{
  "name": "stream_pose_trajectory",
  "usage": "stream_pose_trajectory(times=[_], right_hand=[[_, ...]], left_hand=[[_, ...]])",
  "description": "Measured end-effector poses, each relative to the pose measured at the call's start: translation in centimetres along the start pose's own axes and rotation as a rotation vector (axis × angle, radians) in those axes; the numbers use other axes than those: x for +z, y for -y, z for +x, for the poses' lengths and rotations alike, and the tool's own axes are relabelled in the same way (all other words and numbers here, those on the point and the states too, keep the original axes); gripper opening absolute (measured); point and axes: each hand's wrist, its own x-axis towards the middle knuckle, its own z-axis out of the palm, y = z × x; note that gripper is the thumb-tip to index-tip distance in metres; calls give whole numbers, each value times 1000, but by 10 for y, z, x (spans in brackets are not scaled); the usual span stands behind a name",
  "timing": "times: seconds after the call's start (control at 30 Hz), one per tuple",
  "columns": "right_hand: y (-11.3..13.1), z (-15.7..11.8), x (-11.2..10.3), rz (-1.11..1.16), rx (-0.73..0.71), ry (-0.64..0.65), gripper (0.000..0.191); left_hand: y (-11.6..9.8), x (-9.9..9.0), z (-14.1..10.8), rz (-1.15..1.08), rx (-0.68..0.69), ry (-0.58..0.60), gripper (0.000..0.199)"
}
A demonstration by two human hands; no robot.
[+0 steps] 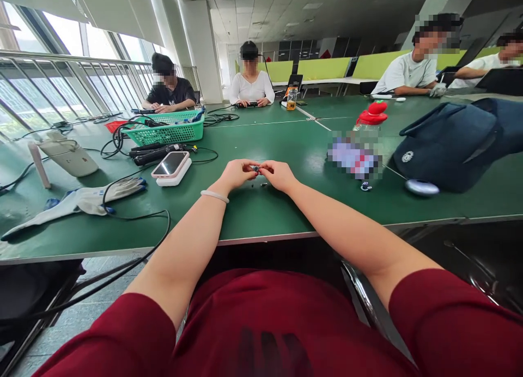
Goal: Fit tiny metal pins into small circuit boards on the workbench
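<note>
Both my hands meet above the green table (241, 219), fingertips nearly touching. Between them is a small dark metallic piece (255, 169), too small to name. My left hand (237, 174) pinches it with thumb and forefinger. From the other side, the closed fingertips of my right hand (279, 175) press against the same piece. On the tabletop just below my fingers lie a tiny dark part (263, 184) and another small speck-like part (252, 184). A pale band circles my left wrist.
To the left are a phone (170, 164) on a white box, grey-white gloves (92, 197), black cables and a green basket (167, 129). A red-topped bottle (371, 118) and a dark blue bag (453, 143) stand at right. Several people sit around the table.
</note>
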Motion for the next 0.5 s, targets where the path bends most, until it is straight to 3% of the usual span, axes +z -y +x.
stream_pose_trajectory(times=[0.5], right_hand=[[-1,0,-1,-62,10,-12,17]], left_hand=[[-4,1,-2,-26,5,52,43]])
